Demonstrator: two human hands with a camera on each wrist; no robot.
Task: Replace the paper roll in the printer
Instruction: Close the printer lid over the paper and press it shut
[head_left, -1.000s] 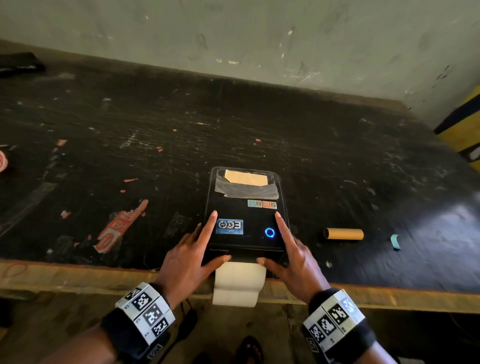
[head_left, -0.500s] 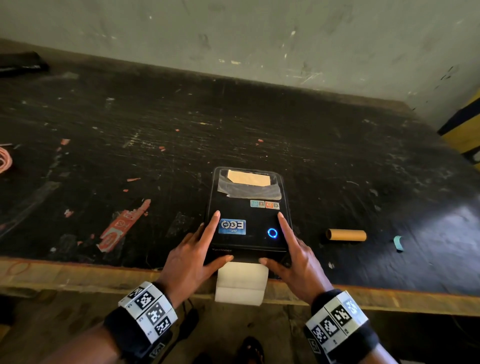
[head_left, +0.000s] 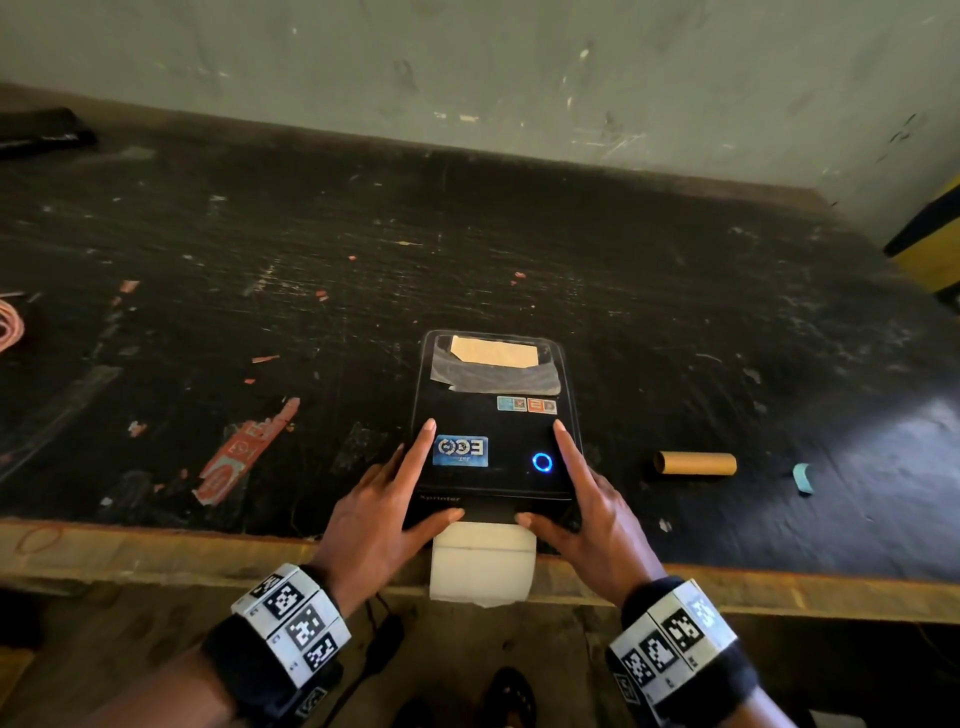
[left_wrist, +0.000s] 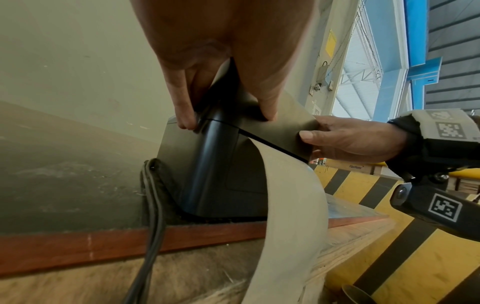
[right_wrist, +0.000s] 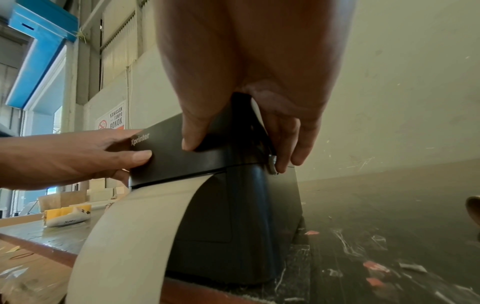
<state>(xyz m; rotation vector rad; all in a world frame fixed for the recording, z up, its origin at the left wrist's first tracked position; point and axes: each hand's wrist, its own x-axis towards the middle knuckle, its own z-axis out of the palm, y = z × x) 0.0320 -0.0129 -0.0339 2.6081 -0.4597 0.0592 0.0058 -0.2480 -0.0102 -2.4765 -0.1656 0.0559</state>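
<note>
Both hands, left hand (head_left: 382, 512) and right hand (head_left: 589, 512), press straight fingers on the printer (head_left: 493, 431) lid, gripping nothing. Uneven pressure could leave it unlatched or skew the paper (head_left: 482, 566).

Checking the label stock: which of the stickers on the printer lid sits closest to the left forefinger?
The blue sticker, right beside the left hand's forefinger; the small coloured stickers sit further back, toward the right.

left hand (head_left: 382, 512): forefinger straight on printer (head_left: 496, 426) lid, thumb at front edge | right hand (head_left: 597, 519): mirrored, forefinger straight, thumb at front edge | both wrists banded
</note>
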